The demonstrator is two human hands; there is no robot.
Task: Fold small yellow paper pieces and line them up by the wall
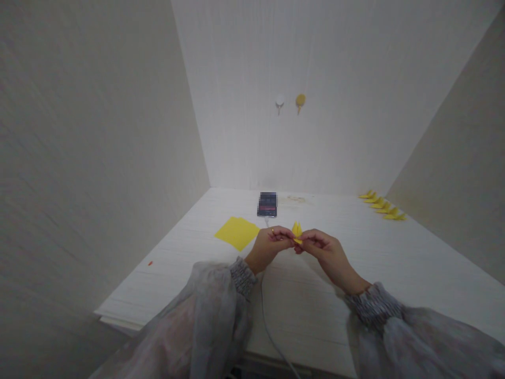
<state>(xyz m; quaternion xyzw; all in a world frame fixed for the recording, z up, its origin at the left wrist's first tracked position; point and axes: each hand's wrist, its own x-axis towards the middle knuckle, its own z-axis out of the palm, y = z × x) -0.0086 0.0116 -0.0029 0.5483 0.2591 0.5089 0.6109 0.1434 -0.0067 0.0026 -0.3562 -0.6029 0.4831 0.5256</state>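
Note:
Between my two hands, above the white table, is a small folded piece of yellow paper (297, 230) with two upright points. My left hand (274, 243) pinches its lower left side; a ring shows on one finger. From the other side, my right hand (321, 248) pinches the lower right edge with thumb and fingertips. The fingers partly hide the lower folds of the paper. Flat on the table, just left of my left hand, lie yellow square paper sheets (238, 232).
A phone (268, 204) lies near the back wall, its white cable (263, 300) running toward the front edge. Several folded yellow paper figures (382, 205) form a row at the back right. A small red scrap (150, 263) is at the left. Two hooks (300, 100) hang on the wall.

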